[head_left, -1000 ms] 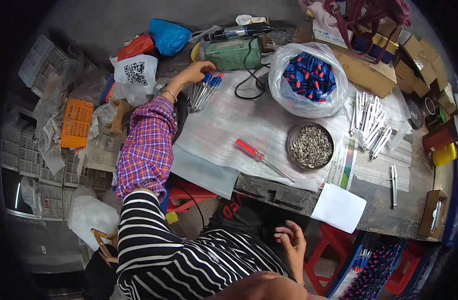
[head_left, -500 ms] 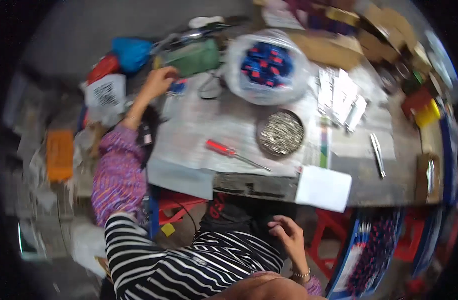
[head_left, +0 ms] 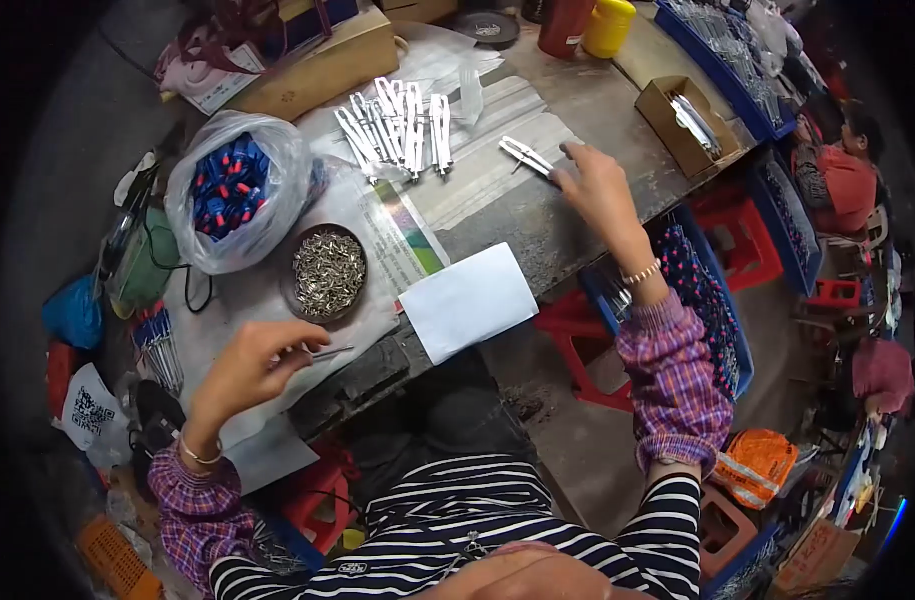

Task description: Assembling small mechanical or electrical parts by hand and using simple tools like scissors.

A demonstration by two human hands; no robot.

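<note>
The step in hand appears to be picking up a single silver metal piece (head_left: 524, 155), which lies at a slant on the desk (head_left: 590, 92), right of centre in the upper part of the frame. The right hand (head_left: 606, 197) is at its lower right end, thumb and forefinger spread apart; whether either touches the metal I cannot tell.

At lower left of centre, the left hand (head_left: 256, 368) is bent over the desk's near edge, thumb and fingers curled with a gap between them. A thin metal shaft (head_left: 335, 351) shows beyond the fingertips — the hand hides its other end, so I cannot tell whether it is gripped.

Just above that hand sits a round bowl (head_left: 287, 282) of small metal parts (head_left: 328, 275); a bunch of silver pieces (head_left: 396, 128) lies at upper centre.

The next move would call for the right fingers to pinch that 1 piece's near end and lift it flat — the left hand staying clear of the bowl.
</note>
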